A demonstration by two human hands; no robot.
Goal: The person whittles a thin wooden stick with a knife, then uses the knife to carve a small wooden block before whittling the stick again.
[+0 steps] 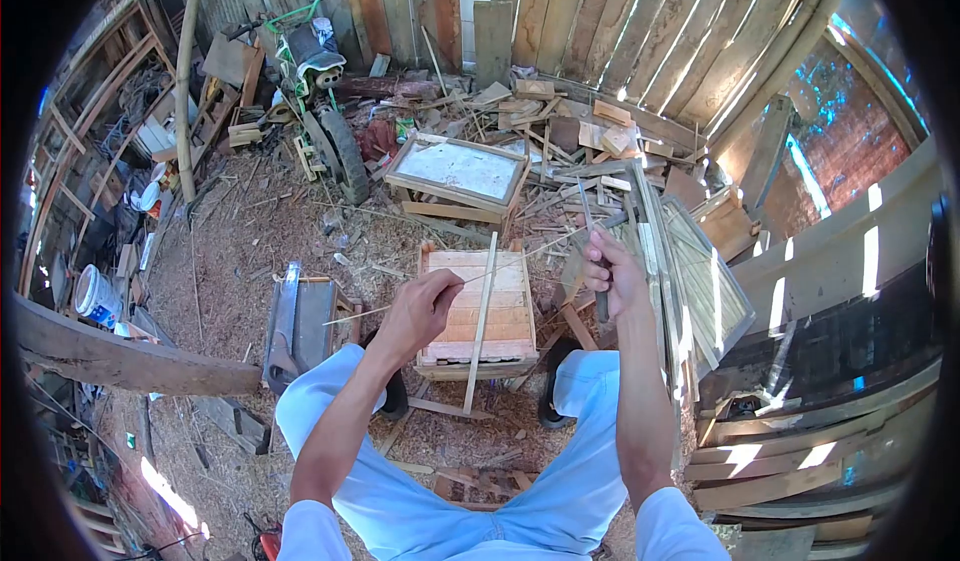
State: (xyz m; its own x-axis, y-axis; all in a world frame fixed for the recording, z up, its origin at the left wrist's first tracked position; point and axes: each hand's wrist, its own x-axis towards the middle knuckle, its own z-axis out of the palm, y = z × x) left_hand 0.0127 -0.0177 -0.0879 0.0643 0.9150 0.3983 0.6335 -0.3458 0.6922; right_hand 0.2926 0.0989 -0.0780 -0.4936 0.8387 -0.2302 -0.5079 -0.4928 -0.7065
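Observation:
A long thin wooden strip [385,309] runs slantwise up to the right, with my left hand [428,306] closed on it. My right hand [612,273] is closed round the dark handle of a knife [587,207], its blade pointing up near the strip's far end. Between my knees stands a low wooden box [490,311] with a slatted top. A pale flat stick [481,326] lies lengthwise across the box and sticks out past its near edge.
A handsaw [284,336] lies on a dark board left of my knee. Ahead are a framed white panel [455,168], scrap wood and a motorbike [322,101]. Leaning frames [700,271] stand on the right, a white bucket [97,296] on the left.

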